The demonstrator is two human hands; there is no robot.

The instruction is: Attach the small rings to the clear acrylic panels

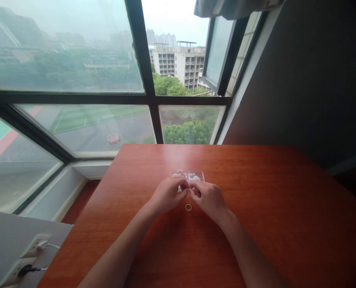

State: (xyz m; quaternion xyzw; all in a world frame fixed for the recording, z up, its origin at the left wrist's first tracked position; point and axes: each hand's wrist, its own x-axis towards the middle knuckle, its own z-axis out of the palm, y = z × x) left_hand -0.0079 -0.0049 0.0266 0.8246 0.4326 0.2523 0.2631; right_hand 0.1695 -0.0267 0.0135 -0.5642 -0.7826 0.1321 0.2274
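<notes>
My left hand (172, 193) and my right hand (207, 197) meet over the middle of the table, thumb and forefinger of each closed in a pinch. Their fingertips almost touch, and whatever small thing lies between them is too small to make out. Just beyond the fingers are clear flat pieces with white printing (197, 176), partly covered by my hands. Below the fingertips, on the near side, a small pale gold ring (188, 207) shows against the wood. I cannot tell whether anything links it to my fingers.
The reddish-brown wooden table (255, 168) reaches to a dark-framed window (152, 98) at the far side. A pane stands open (221, 54) at the upper right. Wall sockets with plugs (24, 270) are low on the left, and a dark wall (300, 80) rises on the right.
</notes>
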